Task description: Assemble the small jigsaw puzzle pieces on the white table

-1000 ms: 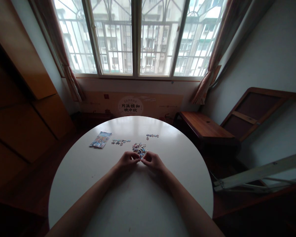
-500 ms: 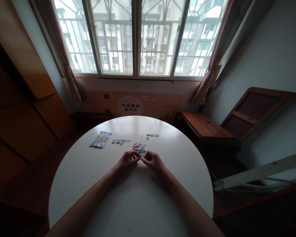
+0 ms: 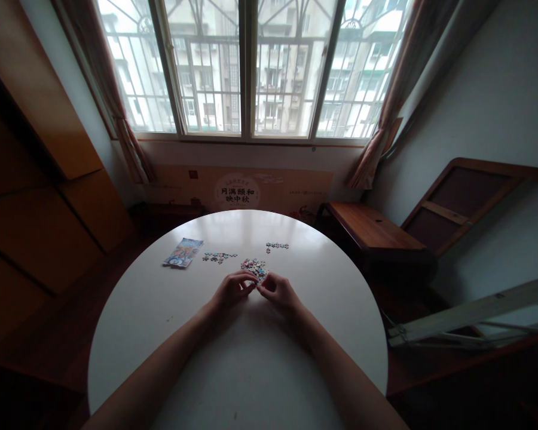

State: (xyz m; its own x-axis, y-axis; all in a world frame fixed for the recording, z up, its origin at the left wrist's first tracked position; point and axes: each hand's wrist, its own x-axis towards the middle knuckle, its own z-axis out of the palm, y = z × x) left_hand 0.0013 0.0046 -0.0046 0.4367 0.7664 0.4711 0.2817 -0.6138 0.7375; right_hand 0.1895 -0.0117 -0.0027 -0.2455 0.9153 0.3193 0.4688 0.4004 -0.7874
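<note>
My left hand (image 3: 233,287) and my right hand (image 3: 275,290) meet with their fingertips close together at the near edge of a pile of jigsaw puzzle pieces (image 3: 253,266). Both hands are closed in a pinch. What lies between the fingertips is too small and too covered to make out. Left of the pile, a joined group of puzzle pieces (image 3: 214,258) lies flat. Beyond the pile to the right is a short joined strip of puzzle pieces (image 3: 278,245), with one piece hanging down at its left end.
A colourful printed picture packet (image 3: 183,252) lies on the left of the round white table (image 3: 161,358). To the right stands a low wooden bench (image 3: 372,227). A printed cardboard panel (image 3: 273,185) is behind the table, under the window.
The fingers of my left hand have shifted slightly at the pile's near edge. My right hand is nearly still, and the joined pieces and packet have not moved.
</note>
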